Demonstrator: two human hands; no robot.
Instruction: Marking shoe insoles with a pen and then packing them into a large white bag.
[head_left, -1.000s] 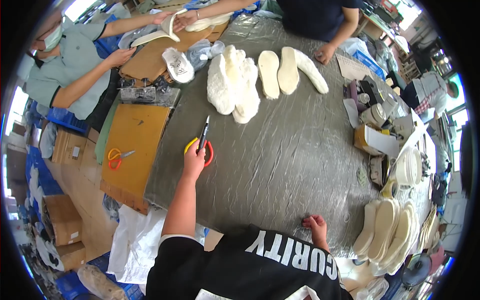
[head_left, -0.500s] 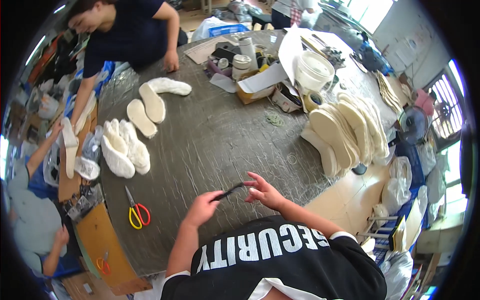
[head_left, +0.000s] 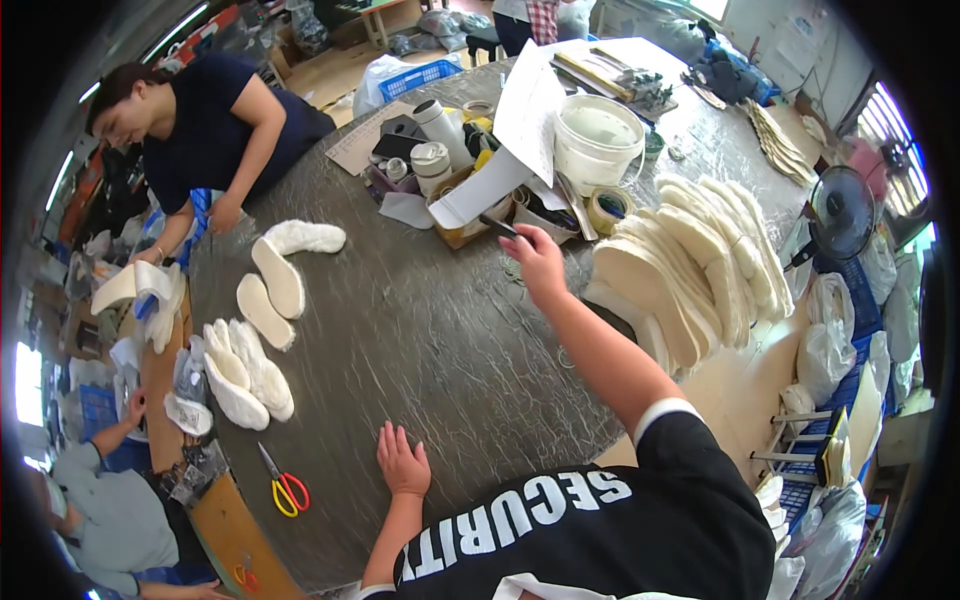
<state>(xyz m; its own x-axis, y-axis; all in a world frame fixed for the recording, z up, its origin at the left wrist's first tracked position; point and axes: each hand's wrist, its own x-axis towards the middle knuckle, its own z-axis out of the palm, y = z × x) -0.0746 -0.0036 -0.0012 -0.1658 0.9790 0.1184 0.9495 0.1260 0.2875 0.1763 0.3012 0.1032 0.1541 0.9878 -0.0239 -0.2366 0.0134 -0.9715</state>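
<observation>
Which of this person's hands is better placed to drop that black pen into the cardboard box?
The right hand: it holds the black pen beside the cardboard box. The left hand rests flat, far back.

A broad grey bench (head_left: 420, 330) filled the middle of the room, its surface dull and wrinkled, with a narrower brown wooden table (head_left: 215, 520) set against its near left side. Daylight came in through windows (head_left: 895, 130) on the far right, where a black standing fan (head_left: 840, 212) stood beside stuffed white plastic bags (head_left: 830, 340). At the far end a blue plastic crate (head_left: 418, 78) sat on the brownish floor (head_left: 320, 70).
</observation>
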